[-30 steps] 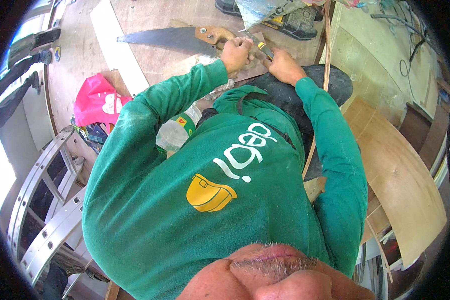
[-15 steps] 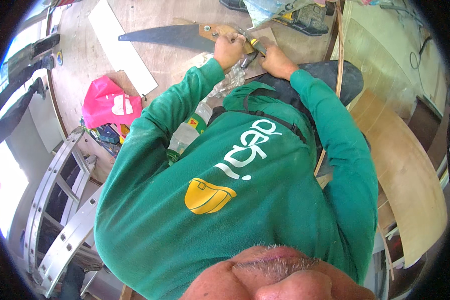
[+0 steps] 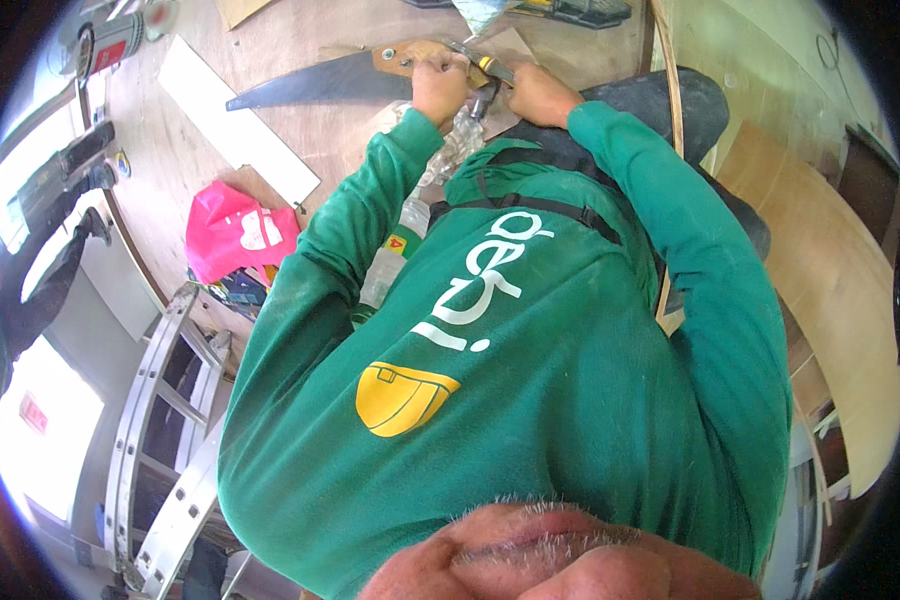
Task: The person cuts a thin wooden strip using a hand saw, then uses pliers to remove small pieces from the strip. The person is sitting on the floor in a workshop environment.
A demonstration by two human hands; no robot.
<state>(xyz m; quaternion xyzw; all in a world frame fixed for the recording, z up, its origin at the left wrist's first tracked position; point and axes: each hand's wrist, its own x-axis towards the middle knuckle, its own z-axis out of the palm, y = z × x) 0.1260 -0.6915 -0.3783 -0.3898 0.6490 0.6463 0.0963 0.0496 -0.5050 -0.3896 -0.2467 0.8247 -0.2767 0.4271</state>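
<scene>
The hand saw point(image 3: 315, 82) lies across the plywood surface point(image 3: 315, 30) in front of me, its tip over a white board point(image 3: 240, 125) and its handle under my left hand point(image 3: 440, 90). Crumpled clear plastic point(image 3: 454, 152) sits just below that wrist, and a plastic bottle point(image 3: 382, 268) shows beside my left sleeve. Further left are a pink bag point(image 3: 232, 235) and an aluminium ladder point(image 3: 130, 445). A long thin wooden strip point(image 3: 675, 95) passes close by my right forearm, and a curved plywood sheet point(image 3: 825, 250) spreads beyond it. At the top edge, a pale bag point(image 3: 482, 14) hangs near the hands. The saw has a long, dark, tapering blade and a brown wooden handle with round metal fasteners; my hand hides much of the grip. My left fingers are curled around that handle, and my right hand point(image 3: 543, 97) pinches the dark end of a yellow-and-black tool point(image 3: 487, 66), whose metal end reaches over the far part of the saw's handle. A second ago my left hand was just below the grip and more of the wood showed; now it covers the grip. My view has tilted too, and a red-and-white object point(image 3: 110, 55) has come in at the upper left.
</scene>
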